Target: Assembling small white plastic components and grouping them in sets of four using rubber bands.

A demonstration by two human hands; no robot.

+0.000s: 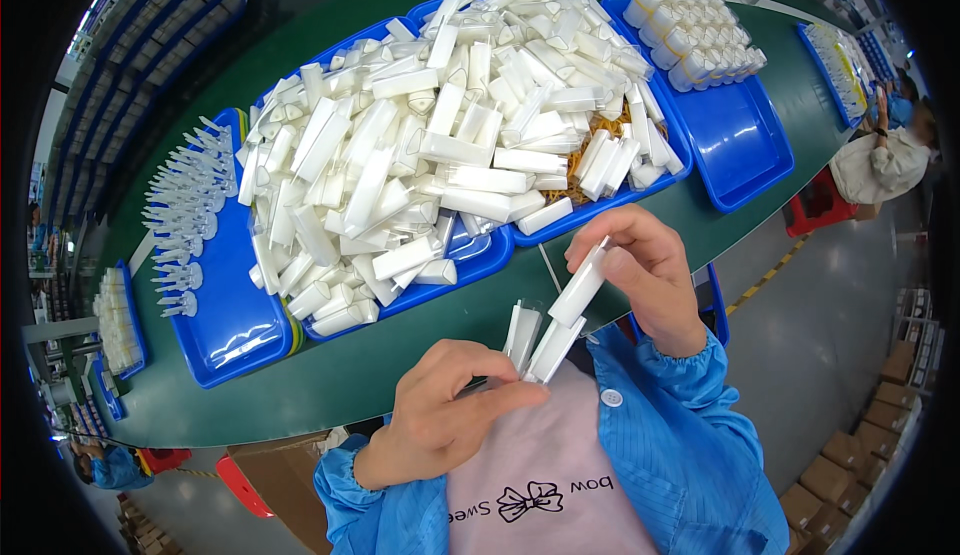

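My left hand point(445, 405) is closed, fingers pinching the lower ends of two slim white plastic pieces point(522, 337) that stand side by side, one with clear film at its top. In my right hand point(645, 275) another long white plastic piece point(580, 287) is gripped between thumb and fingers. Its lower end meets the top of a piece in the left hand; whether they are joined I cannot tell. Beyond both hands, a large heap of similar white pieces point(400, 170), some with clear parts, fills blue trays point(500, 255). Brown-yellow rubber bands point(583, 160) show among them.
Right of the heap, a blue tray point(745, 160) holds banded bundles of white pieces point(695, 35). On the left, another blue tray point(235, 335) carries rows of clear pointed plastic parts point(185, 205). The green table point(160, 395) edge runs before me. Other people point(885, 160) sit farther off.
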